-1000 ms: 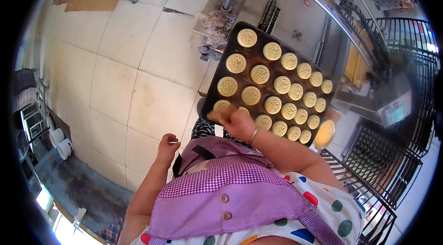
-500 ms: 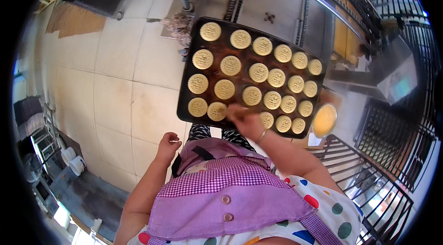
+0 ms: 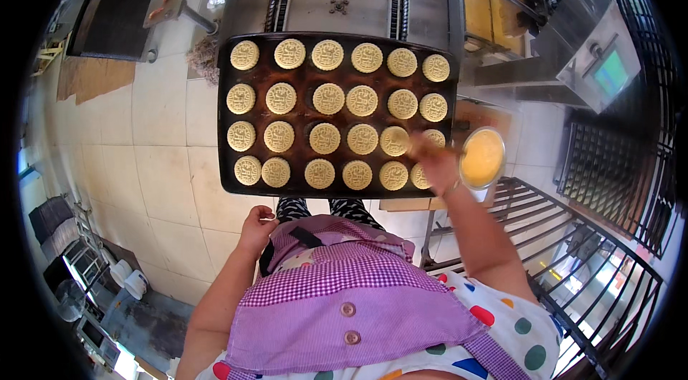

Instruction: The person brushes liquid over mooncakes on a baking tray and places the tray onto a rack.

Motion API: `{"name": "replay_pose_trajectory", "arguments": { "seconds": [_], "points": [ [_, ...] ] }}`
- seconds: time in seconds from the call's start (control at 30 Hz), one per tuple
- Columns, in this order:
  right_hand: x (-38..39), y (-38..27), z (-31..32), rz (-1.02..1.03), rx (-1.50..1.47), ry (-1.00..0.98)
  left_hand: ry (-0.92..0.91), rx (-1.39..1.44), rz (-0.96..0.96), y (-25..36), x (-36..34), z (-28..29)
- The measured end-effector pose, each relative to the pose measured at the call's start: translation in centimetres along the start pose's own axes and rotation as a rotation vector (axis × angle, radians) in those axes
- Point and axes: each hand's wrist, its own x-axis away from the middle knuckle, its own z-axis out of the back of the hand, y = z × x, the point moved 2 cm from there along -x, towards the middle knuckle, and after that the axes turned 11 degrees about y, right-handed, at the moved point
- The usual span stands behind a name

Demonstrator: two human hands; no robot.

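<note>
since the frame half a second ago, the right hand (image 3: 437,166) has crossed from the middle of the tray's near edge to its near right corner, while the tray (image 3: 304,116) now sits further left and squarer in view. its long axis runs left to right, in front of the body, with rows of round stamped cakes (image 3: 325,138) on it. the bowl (image 3: 504,161) of yellow liquid (image 3: 481,156) lies just right of the right hand, beyond the tray's right edge; the right hand is by far the nearer one to it. the right fingers look bunched over the last cakes, but blur means i cannot tell what they grip. the left hand (image 3: 256,229) hangs loosely curled near the tray's near left corner, nothing seen in it.
</note>
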Motion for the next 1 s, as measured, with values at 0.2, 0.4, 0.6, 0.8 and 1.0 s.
{"name": "replay_pose_trajectory", "arguments": {
  "seconds": [0.2,0.4,0.6,0.8,1.0],
  "points": [
    [4.3,0.6,1.0,-0.544,-0.654,-0.160,-0.022,-0.028,-0.007,0.0,0.4,-2.1],
    [-12.3,12.8,2.6,-0.480,-0.091,0.314,-0.044,-0.028,-0.004,2.3,1.1,-2.8],
    [-10.3,11.9,2.5,-0.419,-0.001,0.418,-0.052,-0.062,-0.023,1.9,0.6,-0.8],
    [10.3,1.9,3.5,-0.974,-0.387,0.387,-0.132,-0.149,-0.063,0.1,-1.4,2.7],
    [11.7,-10.3,-3.9,-0.873,-0.831,0.501,-0.172,-0.220,-0.192,0.3,-3.3,7.5]
  ]
}}
